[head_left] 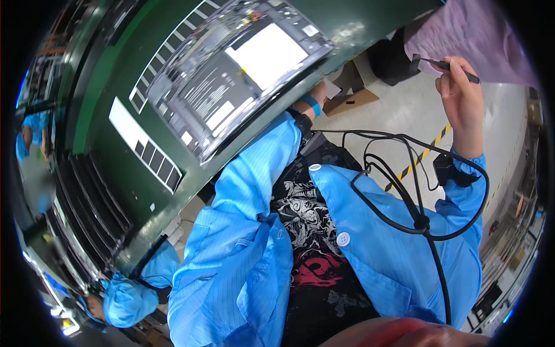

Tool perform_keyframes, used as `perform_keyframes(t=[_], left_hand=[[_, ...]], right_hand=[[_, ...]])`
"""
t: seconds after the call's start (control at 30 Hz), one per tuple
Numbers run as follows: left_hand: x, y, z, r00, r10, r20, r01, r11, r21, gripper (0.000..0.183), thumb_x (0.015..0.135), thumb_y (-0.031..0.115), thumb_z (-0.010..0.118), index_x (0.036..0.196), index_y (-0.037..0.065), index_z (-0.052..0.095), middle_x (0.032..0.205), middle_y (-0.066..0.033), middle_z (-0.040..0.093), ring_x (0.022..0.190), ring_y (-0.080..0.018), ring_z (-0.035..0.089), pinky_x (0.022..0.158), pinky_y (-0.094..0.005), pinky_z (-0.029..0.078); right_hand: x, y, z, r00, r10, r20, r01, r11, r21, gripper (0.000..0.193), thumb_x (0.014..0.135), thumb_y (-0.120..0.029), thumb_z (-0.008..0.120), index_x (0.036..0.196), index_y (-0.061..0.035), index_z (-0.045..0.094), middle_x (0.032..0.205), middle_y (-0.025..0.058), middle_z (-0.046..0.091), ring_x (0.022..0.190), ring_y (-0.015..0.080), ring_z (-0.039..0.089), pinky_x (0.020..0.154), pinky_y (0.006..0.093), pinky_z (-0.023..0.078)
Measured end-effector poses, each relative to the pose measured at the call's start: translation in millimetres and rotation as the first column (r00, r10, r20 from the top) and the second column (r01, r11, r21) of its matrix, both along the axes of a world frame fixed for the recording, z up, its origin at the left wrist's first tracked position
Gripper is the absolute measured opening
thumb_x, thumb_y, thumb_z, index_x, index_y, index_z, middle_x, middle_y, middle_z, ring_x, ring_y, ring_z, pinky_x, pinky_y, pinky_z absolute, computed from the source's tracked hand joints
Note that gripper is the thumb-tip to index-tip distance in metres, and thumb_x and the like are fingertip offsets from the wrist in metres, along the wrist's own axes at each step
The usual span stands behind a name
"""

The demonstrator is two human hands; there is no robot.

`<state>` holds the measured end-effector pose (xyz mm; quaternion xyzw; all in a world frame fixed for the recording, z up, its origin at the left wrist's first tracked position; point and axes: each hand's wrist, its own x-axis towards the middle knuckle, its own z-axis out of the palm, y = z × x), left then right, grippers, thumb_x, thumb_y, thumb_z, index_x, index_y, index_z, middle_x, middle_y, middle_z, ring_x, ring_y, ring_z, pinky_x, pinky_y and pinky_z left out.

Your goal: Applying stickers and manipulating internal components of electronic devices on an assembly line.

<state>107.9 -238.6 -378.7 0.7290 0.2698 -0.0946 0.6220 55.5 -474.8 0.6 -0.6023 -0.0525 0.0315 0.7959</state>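
Observation:
My right hand (462,95) is raised at the right, fingers pinched round a slim black pair of tweezers (444,65). At the tweezers' tip is a small black piece (415,62). My left hand (317,97), with a blue wristband, is beside the bench's front edge; its fingers are mostly hidden. Just above it on the bench lies an opened laptop base (202,92), its inner parts and dark battery showing, with a white sheet (269,56) over part of it. To its left is a white backing strip (128,124) with several black squares at one end.
Another strip of dark pads (167,46) lies behind the laptop base on the green bench (191,159). Dark slatted trays (95,191) stand at the left. A looped black cable (425,231) hangs before my right arm. Cardboard (352,103) is on the floor. Co-workers in blue (130,298) are at the left.

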Motion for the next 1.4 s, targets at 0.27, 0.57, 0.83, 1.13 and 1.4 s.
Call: perform_keyframes(t=[0.27, 0.57, 0.83, 1.13, 1.4], left_hand=[[15.7, -81.6, -5.3, 0.974, -0.117, -0.195, 0.163, 0.956, 0.243, 0.038, 0.089, 0.031, 0.060, 0.102, -0.005, 0.060, 0.096, -0.0227, 0.064, 0.075, -0.0317, 0.067, 0.054, -0.0382, 0.052], [30.5, -49.8, 35.9, 0.844, -0.503, -0.187, 0.533, 0.825, 0.188, 0.051, 0.094, 0.038, 0.038, 0.101, -0.007, 0.061, 0.100, -0.0252, 0.064, 0.097, -0.0365, 0.061, 0.082, -0.0415, 0.044], [-127.3, 71.8, 319.9, 0.323, -0.877, 0.357, 0.772, 0.462, 0.436, 0.024, 0.088, 0.022, 0.058, 0.100, 0.002, 0.061, 0.093, -0.0173, 0.062, 0.089, -0.0357, 0.059, 0.077, -0.0430, 0.047], [-184.3, 187.0, 432.0, 0.441, -0.745, 0.500, 0.243, 0.636, 0.733, 0.014, 0.081, 0.011, 0.065, 0.093, 0.005, 0.063, 0.089, -0.0111, 0.064, 0.087, -0.0294, 0.061, 0.076, -0.0366, 0.050], [-111.3, 230.9, 396.4, 0.620, -0.725, 0.298, 0.086, 0.440, 0.894, 0.040, 0.086, 0.025, 0.061, 0.118, 0.002, 0.055, 0.128, -0.0183, 0.051, 0.117, -0.0329, 0.050, 0.098, -0.0390, 0.041]], right_hand=[[-24.3, -33.2, -25.1, 0.957, -0.287, 0.039, 0.284, 0.956, 0.076, 0.022, 0.092, -0.014, 0.056, 0.105, 0.0030, 0.061, 0.099, 0.0182, 0.067, 0.058, 0.0112, 0.054, 0.056, 0.0206, 0.042], [30.0, 17.4, 19.8, 0.928, -0.292, 0.232, 0.258, 0.952, 0.166, 0.020, 0.092, -0.012, 0.055, 0.106, 0.0014, 0.059, 0.091, 0.0122, 0.065, 0.057, 0.0106, 0.050, 0.056, 0.0240, 0.041], [57.6, 98.1, 31.9, 0.985, 0.126, 0.121, -0.130, 0.991, 0.024, 0.025, 0.089, -0.017, 0.060, 0.109, -0.0019, 0.062, 0.099, 0.0137, 0.068, 0.067, 0.0094, 0.059, 0.062, 0.0213, 0.043], [85.7, 245.8, 50.5, 0.888, 0.454, 0.072, -0.437, 0.883, -0.169, 0.021, 0.083, -0.016, 0.069, 0.098, -0.0011, 0.068, 0.088, 0.0063, 0.068, 0.080, 0.0130, 0.066, 0.070, 0.0213, 0.049], [104.2, 289.4, 10.9, 0.844, 0.529, -0.087, -0.536, 0.831, -0.149, 0.021, 0.083, -0.015, 0.070, 0.099, -0.0015, 0.065, 0.087, 0.0057, 0.067, 0.076, 0.0123, 0.066, 0.064, 0.0196, 0.049]])
